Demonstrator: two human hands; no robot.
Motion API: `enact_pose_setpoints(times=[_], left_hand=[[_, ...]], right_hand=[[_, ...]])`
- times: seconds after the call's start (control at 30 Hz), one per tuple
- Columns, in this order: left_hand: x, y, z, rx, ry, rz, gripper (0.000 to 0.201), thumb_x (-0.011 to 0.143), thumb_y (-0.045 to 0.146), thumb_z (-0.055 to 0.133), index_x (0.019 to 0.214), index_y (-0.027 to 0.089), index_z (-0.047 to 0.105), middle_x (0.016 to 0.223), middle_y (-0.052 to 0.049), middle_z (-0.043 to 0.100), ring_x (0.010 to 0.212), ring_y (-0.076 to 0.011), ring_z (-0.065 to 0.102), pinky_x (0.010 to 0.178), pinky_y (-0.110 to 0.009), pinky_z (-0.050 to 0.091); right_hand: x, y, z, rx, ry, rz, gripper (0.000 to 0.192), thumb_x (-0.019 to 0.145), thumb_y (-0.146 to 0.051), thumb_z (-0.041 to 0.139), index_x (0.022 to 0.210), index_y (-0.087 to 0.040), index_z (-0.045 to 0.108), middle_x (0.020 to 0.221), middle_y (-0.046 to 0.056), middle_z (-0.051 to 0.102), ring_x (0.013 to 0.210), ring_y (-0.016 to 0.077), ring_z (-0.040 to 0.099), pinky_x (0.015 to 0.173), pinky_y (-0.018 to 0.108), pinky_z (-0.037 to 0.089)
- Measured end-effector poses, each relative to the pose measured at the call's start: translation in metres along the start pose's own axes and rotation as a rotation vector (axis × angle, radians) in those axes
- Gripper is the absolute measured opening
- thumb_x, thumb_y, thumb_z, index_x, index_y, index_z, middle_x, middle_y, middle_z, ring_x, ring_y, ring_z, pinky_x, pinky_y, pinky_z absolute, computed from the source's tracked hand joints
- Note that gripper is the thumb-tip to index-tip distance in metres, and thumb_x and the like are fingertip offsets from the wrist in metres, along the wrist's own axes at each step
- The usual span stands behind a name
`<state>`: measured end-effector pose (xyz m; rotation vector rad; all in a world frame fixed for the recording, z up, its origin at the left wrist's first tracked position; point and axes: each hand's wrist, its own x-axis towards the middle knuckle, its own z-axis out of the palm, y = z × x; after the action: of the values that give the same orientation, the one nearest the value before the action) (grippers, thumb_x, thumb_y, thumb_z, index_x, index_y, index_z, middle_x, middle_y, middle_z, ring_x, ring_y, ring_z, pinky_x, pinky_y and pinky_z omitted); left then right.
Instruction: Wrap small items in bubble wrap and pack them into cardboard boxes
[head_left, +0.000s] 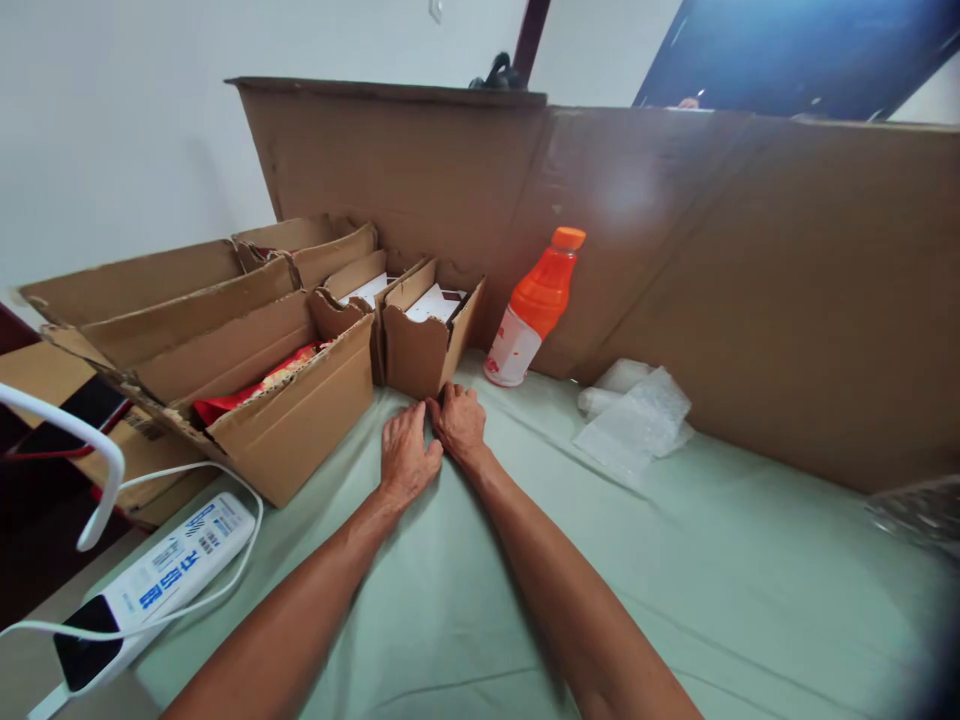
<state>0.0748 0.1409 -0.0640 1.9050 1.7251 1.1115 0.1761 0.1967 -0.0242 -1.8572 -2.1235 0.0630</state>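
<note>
My left hand and my right hand rest side by side on the pale green cloth, thumbs touching, just in front of a small open cardboard box. The fingers of both hands lie curled down against the cloth at the box's base, and I see nothing held in either. The small box holds white cards or packets. A second small box of the same kind stands to its left.
A larger cardboard box with red packets sits at the left. An orange drink bottle leans against a tall cardboard wall. Crumpled clear plastic bags lie to the right. A white power strip with cable lies at the lower left.
</note>
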Motion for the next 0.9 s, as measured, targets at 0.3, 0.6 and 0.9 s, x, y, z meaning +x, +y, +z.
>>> enact_pose_setpoints(times=[0.3, 0.6, 0.9], left_hand=[[-0.008, 0.006, -0.010, 0.176, -0.052, 0.035, 0.066, 0.077, 0.021, 0.053, 0.142, 0.009, 0.045, 0.141, -0.021, 0.055, 0.133, -0.0351, 0.050, 0.114, -0.049, 0.033], [-0.057, 0.031, -0.022, 0.397, -0.230, 0.216, 0.049, 0.088, 0.041, 0.046, 0.126, 0.015, 0.060, 0.144, -0.020, 0.054, 0.138, -0.0351, 0.042, 0.113, -0.055, 0.028], [-0.179, 0.070, 0.003, 0.578, -0.290, 0.649, 0.064, 0.093, 0.042, 0.025, 0.135, 0.010, 0.060, 0.145, -0.022, 0.052, 0.138, -0.0377, 0.041, 0.112, -0.058, 0.028]], right_hand=[[-0.068, 0.012, -0.012, -0.053, -0.035, -0.189, 0.030, 0.101, -0.033, 0.047, 0.120, -0.015, 0.060, 0.133, 0.013, 0.060, 0.120, 0.0265, 0.051, 0.097, 0.040, 0.040], [-0.242, 0.053, -0.059, 0.004, -0.048, -0.372, 0.047, 0.096, -0.042, 0.056, 0.135, -0.017, 0.051, 0.147, 0.014, 0.050, 0.134, 0.0283, 0.043, 0.108, 0.044, 0.035], [-0.371, 0.080, -0.089, -0.021, 0.003, -0.449, 0.035, 0.093, -0.048, 0.053, 0.115, -0.022, 0.063, 0.134, 0.008, 0.061, 0.125, 0.0231, 0.051, 0.099, 0.037, 0.042]])
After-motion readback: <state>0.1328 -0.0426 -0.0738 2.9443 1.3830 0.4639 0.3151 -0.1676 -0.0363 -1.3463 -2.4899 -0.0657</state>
